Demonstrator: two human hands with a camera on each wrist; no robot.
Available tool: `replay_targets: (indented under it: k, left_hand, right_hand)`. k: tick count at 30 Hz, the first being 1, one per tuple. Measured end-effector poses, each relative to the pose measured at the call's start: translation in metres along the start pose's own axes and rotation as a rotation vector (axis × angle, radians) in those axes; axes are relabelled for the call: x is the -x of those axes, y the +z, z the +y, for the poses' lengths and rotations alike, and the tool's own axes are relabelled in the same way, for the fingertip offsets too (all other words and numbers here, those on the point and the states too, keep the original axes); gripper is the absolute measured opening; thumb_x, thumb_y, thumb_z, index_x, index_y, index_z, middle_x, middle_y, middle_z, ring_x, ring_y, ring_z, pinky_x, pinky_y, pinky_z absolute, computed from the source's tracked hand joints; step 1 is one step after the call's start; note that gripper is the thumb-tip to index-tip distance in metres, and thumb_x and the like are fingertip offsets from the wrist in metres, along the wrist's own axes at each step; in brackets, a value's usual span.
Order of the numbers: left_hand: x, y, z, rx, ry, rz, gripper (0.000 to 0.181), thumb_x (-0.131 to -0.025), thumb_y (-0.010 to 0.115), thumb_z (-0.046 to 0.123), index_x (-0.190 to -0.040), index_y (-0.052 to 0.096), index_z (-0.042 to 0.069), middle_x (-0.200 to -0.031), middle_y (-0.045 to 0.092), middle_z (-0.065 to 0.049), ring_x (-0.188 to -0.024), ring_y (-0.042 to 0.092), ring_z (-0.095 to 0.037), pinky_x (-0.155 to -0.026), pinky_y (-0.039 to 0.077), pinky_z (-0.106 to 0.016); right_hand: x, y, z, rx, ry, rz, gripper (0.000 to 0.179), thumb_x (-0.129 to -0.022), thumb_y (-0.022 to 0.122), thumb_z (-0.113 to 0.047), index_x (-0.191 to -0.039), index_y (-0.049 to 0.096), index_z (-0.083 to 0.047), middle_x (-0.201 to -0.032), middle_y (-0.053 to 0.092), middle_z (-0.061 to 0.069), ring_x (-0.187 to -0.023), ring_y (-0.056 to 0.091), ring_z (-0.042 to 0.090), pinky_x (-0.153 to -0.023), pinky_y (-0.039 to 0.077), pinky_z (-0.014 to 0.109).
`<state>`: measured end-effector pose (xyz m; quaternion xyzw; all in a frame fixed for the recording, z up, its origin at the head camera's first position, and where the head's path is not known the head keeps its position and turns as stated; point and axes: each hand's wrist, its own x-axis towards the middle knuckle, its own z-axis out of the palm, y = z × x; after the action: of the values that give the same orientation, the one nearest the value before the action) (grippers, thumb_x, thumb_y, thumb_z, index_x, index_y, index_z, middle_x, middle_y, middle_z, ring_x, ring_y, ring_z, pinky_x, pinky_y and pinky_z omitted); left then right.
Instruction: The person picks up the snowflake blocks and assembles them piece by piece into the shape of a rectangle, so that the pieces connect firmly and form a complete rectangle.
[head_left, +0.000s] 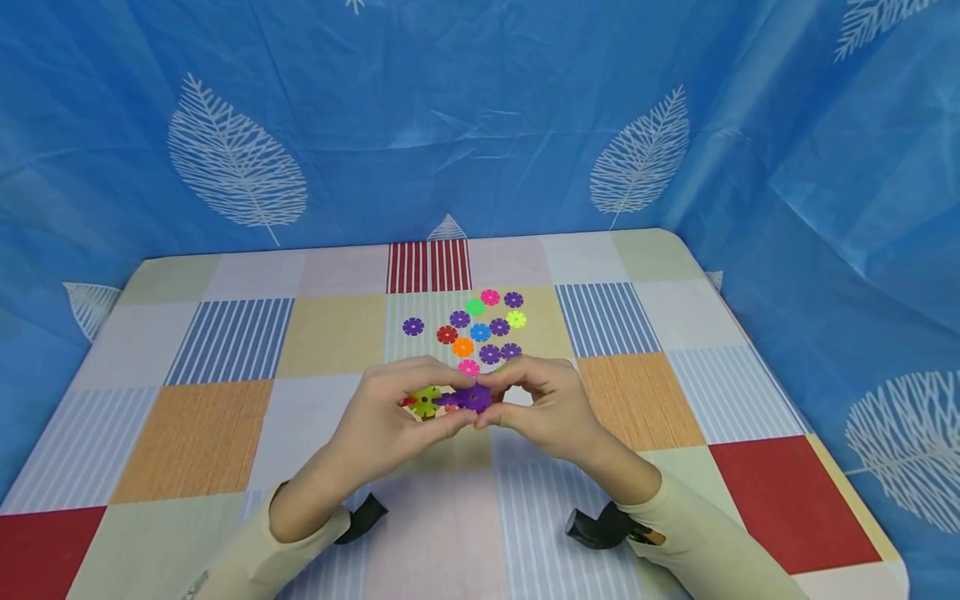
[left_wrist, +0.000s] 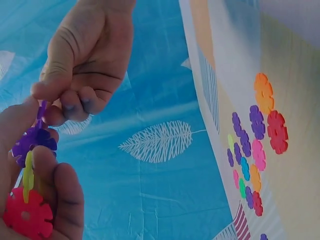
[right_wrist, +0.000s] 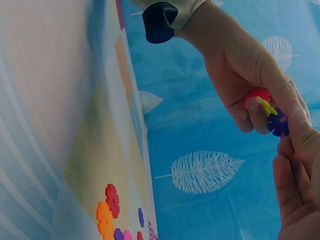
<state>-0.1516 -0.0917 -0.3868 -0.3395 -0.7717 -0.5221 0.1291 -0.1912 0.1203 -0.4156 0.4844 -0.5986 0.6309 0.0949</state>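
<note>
My left hand (head_left: 390,408) holds a short chain of notched, flower-shaped plastic discs over the table. In the left wrist view the chain runs from a red disc (left_wrist: 28,215) through a yellow-green disc (left_wrist: 28,175) to a purple disc (left_wrist: 31,145). At its end a second purple disc (head_left: 474,398) faces the head camera. The right hand (head_left: 547,408) pinches this end disc between thumb and forefinger, and the left fingertips meet it from the other side. Part of the red disc is hidden by the left fingers.
Several loose discs lie just beyond the hands, among them a blue disc (head_left: 480,332), a green disc (head_left: 475,307) and a lone purple disc (head_left: 413,327) to the left. A patchwork cloth (head_left: 225,433) covers the table. Blue leaf-print sheeting (head_left: 450,125) hangs behind it.
</note>
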Motion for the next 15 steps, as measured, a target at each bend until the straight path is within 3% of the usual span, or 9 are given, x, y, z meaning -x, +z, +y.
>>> replay_targets:
  k: [6, 8, 12, 15]
  left_hand:
    - [0.000, -0.003, 0.001, -0.002, -0.024, 0.012, 0.030, -0.074, 0.085, 0.012, -0.102, 0.075, 0.010, -0.097, 0.073, 0.003, -0.089, 0.068, -0.009, -0.077, 0.056, -0.027]
    - [-0.001, -0.006, 0.001, -0.024, -0.031, 0.037, 0.029, -0.073, 0.086, 0.011, -0.100, 0.076, 0.010, -0.095, 0.073, 0.004, -0.087, 0.068, -0.008, -0.076, 0.056, -0.027]
    - [-0.001, -0.012, 0.001, -0.059, -0.059, 0.100, 0.031, -0.068, 0.089, 0.011, -0.097, 0.077, 0.012, -0.092, 0.072, 0.007, -0.086, 0.068, -0.007, -0.075, 0.056, -0.028]
    - [-0.001, -0.014, 0.001, -0.064, -0.074, 0.115, 0.035, -0.066, 0.091, 0.014, -0.098, 0.077, 0.012, -0.093, 0.073, 0.007, -0.087, 0.068, -0.008, -0.075, 0.056, -0.028]
  right_hand:
    - [-0.002, -0.002, 0.001, 0.001, -0.047, -0.033, 0.035, -0.078, 0.078, -0.015, -0.103, 0.069, 0.007, -0.088, 0.071, 0.017, -0.077, 0.068, 0.022, -0.068, 0.058, 0.034]
    - [-0.004, -0.008, 0.002, 0.021, -0.012, -0.046, 0.034, -0.079, 0.078, -0.016, -0.105, 0.069, 0.005, -0.088, 0.071, 0.015, -0.076, 0.067, 0.021, -0.068, 0.058, 0.034]
    - [-0.004, -0.023, 0.007, 0.154, 0.197, -0.058, 0.022, -0.085, 0.076, -0.007, -0.105, 0.071, -0.003, -0.094, 0.071, 0.005, -0.078, 0.064, 0.016, -0.069, 0.057, 0.032]
    - [-0.001, -0.029, 0.015, 0.343, 0.384, -0.180, 0.016, -0.087, 0.073, -0.005, -0.102, 0.072, -0.008, -0.096, 0.069, -0.003, -0.080, 0.061, 0.012, -0.071, 0.055, 0.029]
